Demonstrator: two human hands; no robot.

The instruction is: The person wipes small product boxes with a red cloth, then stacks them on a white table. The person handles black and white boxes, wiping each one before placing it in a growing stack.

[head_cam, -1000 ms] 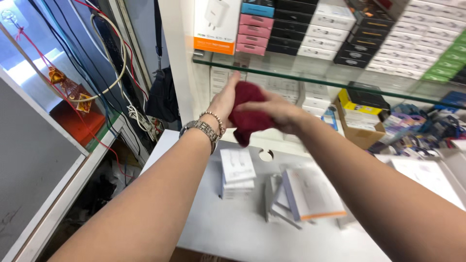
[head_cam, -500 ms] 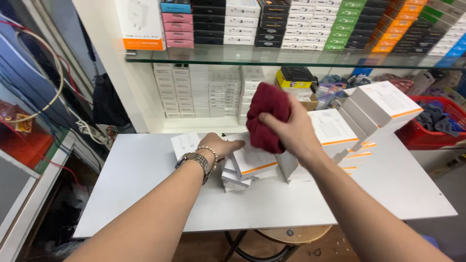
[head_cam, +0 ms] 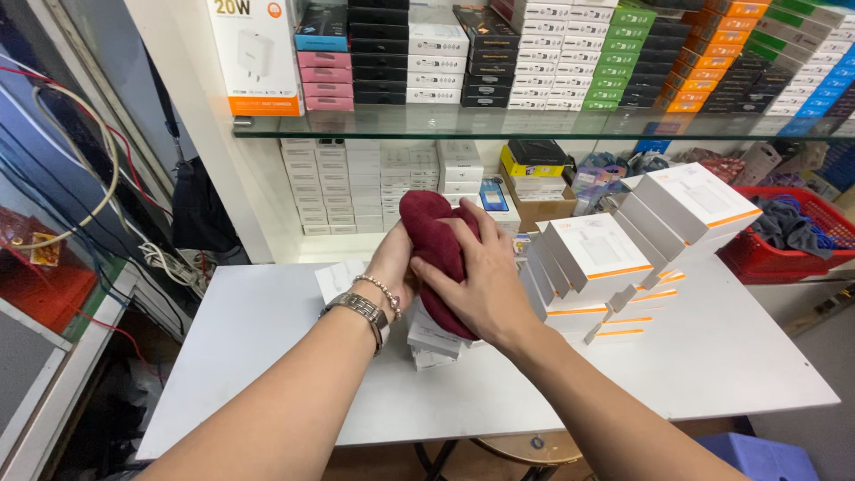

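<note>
Standing at a white table [head_cam: 267, 356] in a small shop, I face a glass shelf [head_cam: 534, 125] at twelve o'clock stacked with rows of small boxes in white, black, green, orange and pink, with more white boxes in the bay beneath it. At three o'clock a red basket [head_cam: 784, 258] holds dark cloths; at nine o'clock cables [head_cam: 98, 178] hang beside a dark panel. Leaning white boxes with orange stripes [head_cam: 614, 258] stand just right of my hands. My right hand [head_cam: 485, 285] lies flat over a dark red cloth [head_cam: 436, 240], fingers spread and pressing it down. My left hand [head_cam: 392, 267], with a metal watch and bracelet at the wrist, curls around the cloth from the left, gripping it. The cloth sits on a low stack of white boxes [head_cam: 432, 343] near the table's middle, its long axis running from about five o'clock to eleven, its rounded end pointing toward the shelves.
</note>
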